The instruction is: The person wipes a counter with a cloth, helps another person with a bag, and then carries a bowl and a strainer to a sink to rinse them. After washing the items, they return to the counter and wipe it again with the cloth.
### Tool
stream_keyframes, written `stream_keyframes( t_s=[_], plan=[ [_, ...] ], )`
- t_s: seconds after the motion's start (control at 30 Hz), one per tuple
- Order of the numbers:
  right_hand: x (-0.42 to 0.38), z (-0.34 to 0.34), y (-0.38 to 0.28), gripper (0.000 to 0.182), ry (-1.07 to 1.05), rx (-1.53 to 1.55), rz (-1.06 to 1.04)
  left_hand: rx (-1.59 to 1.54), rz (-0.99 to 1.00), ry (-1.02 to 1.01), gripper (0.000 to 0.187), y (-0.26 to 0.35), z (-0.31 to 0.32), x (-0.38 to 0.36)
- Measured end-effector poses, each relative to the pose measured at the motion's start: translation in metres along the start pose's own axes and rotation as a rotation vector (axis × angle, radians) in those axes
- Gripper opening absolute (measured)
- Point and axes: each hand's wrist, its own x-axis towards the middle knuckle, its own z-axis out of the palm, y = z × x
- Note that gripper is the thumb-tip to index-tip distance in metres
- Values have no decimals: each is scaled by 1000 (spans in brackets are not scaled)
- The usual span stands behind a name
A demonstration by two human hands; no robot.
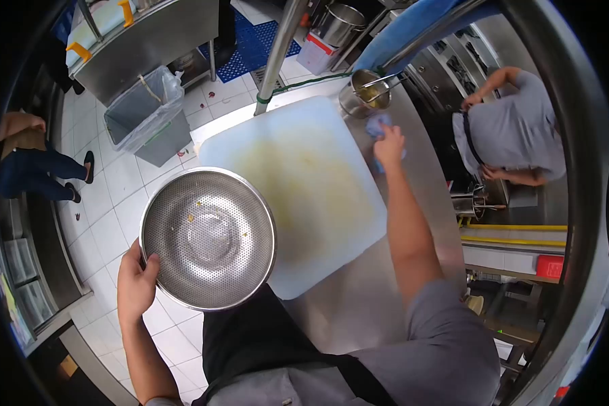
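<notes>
My left hand (138,281) grips the rim of a perforated metal colander (210,238), thumb on the inside edge. A few small yellowish scraps cling to the colander's inner surface. It is held in front of the near left corner of a stained white cutting board (318,176). Beyond the board's far right corner, my right hand (390,147) is closed on a bluish-purple cloth (379,124) against the steel counter (418,169). Just past the cloth stands a metal pot (356,101) with utensils in it.
A grey bin (157,128) with a clear liner stands on the tiled floor at left. One person (34,162) is at far left; another in a grey shirt (511,125) works at right. A metal post (277,57) rises behind the board.
</notes>
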Motion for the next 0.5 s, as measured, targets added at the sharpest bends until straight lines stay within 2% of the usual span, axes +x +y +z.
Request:
stream_keyframes(
  t_s=[0.1,0.17,0.23,0.27,0.33,0.43,0.5],
  plan=[
    [-19,-18,-50,37,-61,102,-14,-4,-27,-14,31,14,-2,-11],
    [-24,-22,-50,35,-104,189,-22,-12,-29,-37,31,22,-1,-16],
    [-20,-14,-30,35,-222,507,-268,-3,-6,-59,27,21,6,-17],
    [-24,-20,-21,35,-219,510,-248,16,5,-91,23,22,7,-17],
    [-30,-37,-4,39,-363,577,-328,37,3,-145,25,27,6,-18],
    [-83,-34,55,39,-271,553,-374,54,11,-200,27,32,-2,-23],
    [-142,-56,79,37,-218,538,-257,58,31,-221,26,35,-9,-25]
  ],
)
